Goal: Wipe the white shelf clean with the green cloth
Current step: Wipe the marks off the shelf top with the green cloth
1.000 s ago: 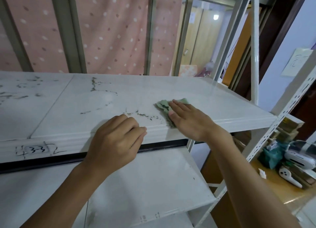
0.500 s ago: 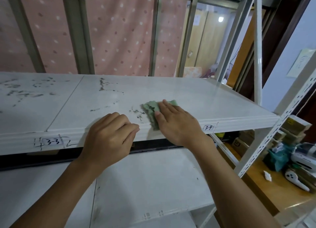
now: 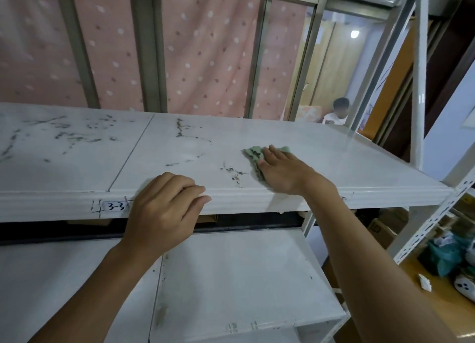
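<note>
The white shelf [image 3: 334, 162] runs across the view at chest height, with dark smudges [image 3: 232, 173] near its front edge and more marks at the back and left. A crumpled green cloth [image 3: 253, 153] lies on the shelf just right of the front smudges. My right hand [image 3: 282, 170] presses flat on the cloth with straight fingers, covering most of it. My left hand [image 3: 164, 209] holds the shelf's front lip beside a "3-3" label [image 3: 115, 206], its curled fingers on top of the edge.
A lower white shelf [image 3: 231, 278] sits under my arms. White perforated posts [image 3: 417, 85] stand at the right. Behind are a pink dotted curtain [image 3: 205, 60] and a person [image 3: 338, 111] in a far room. Clutter [image 3: 449, 252] lies on a wooden table at the right.
My right hand slid the cloth left onto the front smudges, then back right and slightly away from them. My left hand stayed on the shelf's front edge.
</note>
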{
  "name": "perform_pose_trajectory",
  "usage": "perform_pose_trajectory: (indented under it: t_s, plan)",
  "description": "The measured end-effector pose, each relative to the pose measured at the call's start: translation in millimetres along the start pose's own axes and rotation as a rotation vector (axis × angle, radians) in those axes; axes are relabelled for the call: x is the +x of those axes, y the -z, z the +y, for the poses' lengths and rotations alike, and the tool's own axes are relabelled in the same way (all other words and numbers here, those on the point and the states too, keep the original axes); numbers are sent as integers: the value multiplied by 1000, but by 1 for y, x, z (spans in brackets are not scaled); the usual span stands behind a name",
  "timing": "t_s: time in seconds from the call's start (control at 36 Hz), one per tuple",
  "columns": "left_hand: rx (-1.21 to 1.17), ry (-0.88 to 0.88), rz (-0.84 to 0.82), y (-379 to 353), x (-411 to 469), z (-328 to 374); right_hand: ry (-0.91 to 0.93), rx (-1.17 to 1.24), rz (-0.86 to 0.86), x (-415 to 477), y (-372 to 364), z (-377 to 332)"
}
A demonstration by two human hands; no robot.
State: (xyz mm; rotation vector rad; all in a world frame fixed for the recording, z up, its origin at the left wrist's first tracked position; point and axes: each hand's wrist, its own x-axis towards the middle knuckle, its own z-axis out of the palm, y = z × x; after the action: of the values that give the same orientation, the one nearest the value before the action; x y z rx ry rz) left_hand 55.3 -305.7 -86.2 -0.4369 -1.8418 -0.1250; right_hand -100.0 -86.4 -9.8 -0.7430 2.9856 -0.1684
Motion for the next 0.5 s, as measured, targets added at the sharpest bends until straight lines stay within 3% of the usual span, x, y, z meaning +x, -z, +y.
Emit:
perform_pose_trajectory:
  t_s: [0.19,0.36,0.5]
  plan:
    - [-33,63,-20,-4,3,-3,298,-67,-27,-7,-14,-50]
    - [-33,35,-58,-1,8,-10,319,-3,-64,-11,-9,-40]
    - [-112,59,-107,3,13,-16,251,-103,-105,-6,6,-18]
